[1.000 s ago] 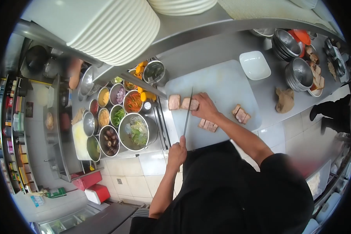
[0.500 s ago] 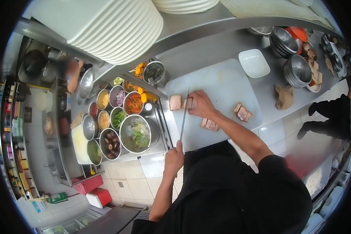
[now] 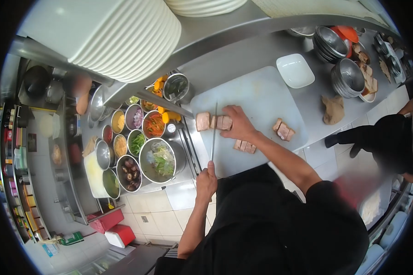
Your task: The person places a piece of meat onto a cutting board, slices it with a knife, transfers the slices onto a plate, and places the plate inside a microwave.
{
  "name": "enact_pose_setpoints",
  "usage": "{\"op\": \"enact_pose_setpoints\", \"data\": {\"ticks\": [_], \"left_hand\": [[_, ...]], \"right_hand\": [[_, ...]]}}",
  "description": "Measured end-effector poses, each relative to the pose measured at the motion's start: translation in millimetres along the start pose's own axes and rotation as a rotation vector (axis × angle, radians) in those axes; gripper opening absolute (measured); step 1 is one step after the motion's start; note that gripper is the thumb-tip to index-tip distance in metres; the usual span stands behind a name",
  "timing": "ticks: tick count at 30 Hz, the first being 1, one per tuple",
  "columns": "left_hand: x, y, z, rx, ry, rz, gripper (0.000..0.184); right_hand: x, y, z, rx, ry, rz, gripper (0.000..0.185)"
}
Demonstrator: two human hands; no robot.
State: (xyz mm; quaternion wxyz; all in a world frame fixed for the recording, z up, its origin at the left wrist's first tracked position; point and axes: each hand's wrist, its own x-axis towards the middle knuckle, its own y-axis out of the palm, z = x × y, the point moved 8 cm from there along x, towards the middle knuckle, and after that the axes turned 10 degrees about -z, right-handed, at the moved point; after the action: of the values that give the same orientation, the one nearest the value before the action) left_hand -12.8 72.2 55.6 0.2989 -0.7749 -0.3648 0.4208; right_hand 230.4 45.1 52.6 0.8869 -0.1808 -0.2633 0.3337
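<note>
My left hand is wrapped around the handle of a long knife, whose blade stands edge-down across a strip of cooked pork on the white cutting board. On the right of the blade, my right hand grips the cut pork slices, fingers curled at their far side and thumb at the near side. An uncut block of pork lies left of the blade. Two more groups of sliced pork rest on the board, one group below my right hand and another farther right.
Metal containers of cut vegetables crowd the left counter. A stack of white plates stands on the overhead shelf. Beyond the board are a white square bowl, stacked metal bowls and brown crumpled paper. Another person stands at right.
The knife has shifted left relative to the pork, and more separate slices show beside my right hand. The person at right has moved further into view.
</note>
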Motion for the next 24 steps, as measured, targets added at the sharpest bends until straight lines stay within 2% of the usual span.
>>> {"op": "enact_pose_setpoints", "data": {"ticks": [3, 5, 17, 20, 21, 24], "left_hand": [[-5.6, -7.2, -13.4, -0.096, -0.054, -0.015, 0.076], [-6.4, -6.6, -28.4, -0.058, 0.046, 0.006, 0.076], [-19.7, -17.9, -23.1, 0.154, 0.026, 0.109, 0.076], [-21.8, -13.1, -15.0, 0.149, -0.011, 0.133, 0.074], [-19.4, -5.7, -29.5, 0.108, 0.137, 0.123, 0.074], [5.5, 22.7, -24.9, 0.058, 0.115, 0.072, 0.073]], "right_hand": [[-3.6, -24.5, 0.6, 0.014, 0.059, 0.0, 0.069], [-6.8, -22.3, -7.6, -0.035, 0.108, 0.071, 0.066], [-9.3, -9.2, -17.4, 0.017, 0.085, 0.001, 0.048], [-12.3, -11.4, -13.7, 0.017, 0.103, 0.02, 0.047], [-13.1, -11.2, -12.1, 0.021, 0.105, 0.029, 0.047], [-10.5, -12.1, -12.2, 0.016, 0.114, 0.043, 0.046]]}}
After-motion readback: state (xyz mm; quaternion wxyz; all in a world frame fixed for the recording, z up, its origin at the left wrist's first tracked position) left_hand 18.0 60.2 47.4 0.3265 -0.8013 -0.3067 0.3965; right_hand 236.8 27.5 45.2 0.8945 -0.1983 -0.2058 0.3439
